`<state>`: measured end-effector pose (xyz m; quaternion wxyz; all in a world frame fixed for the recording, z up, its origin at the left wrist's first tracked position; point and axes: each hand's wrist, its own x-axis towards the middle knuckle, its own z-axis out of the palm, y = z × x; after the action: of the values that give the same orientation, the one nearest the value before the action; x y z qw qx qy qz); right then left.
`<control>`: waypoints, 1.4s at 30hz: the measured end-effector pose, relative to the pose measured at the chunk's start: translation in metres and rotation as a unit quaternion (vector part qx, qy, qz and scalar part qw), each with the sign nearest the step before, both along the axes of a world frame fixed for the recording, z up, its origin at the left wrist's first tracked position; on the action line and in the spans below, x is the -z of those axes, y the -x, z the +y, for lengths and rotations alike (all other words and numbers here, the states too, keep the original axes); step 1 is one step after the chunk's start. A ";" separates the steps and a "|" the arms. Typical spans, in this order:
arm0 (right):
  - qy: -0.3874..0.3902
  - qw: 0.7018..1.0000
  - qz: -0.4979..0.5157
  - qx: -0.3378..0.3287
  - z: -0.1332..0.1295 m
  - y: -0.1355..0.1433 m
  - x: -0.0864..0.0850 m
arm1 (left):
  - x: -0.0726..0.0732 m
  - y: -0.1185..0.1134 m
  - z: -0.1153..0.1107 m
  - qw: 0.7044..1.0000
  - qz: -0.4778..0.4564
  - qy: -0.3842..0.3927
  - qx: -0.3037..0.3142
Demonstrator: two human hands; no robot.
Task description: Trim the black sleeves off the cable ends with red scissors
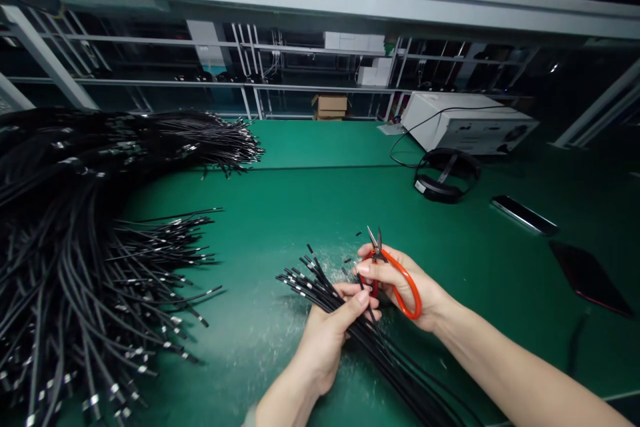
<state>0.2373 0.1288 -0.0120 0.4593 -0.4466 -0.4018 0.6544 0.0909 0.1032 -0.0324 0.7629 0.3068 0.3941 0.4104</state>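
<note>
My left hand point(323, 333) grips a bundle of black cables point(320, 287) low in the middle of the green table point(310, 200); the cable ends fan out up and to the left. My right hand point(400, 283) holds small red-handled scissors point(395, 273), blades pointing up and nearly closed, right beside the bundle. Its fingertips touch one thin cable near my left thumb. Tiny black cut scraps point(350, 257) lie on the mat just above the bundle.
Large heaps of black cables with silver bands point(90, 280) fill the left side, another heap point(200, 137) farther back. A white machine point(465, 123), a black tape roll point(445, 177), a phone point(523, 213) and a dark tablet point(590, 277) lie at the right.
</note>
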 end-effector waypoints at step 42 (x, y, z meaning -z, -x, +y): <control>-0.313 0.774 -0.543 -0.090 -0.002 -0.042 0.012 | 0.012 -0.004 0.005 0.998 0.055 0.005 -0.019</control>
<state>0.2790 0.1271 -0.0237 0.2186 -0.5211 -0.8053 0.1794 0.0951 0.1086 -0.0441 0.7337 0.3173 0.4436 0.4053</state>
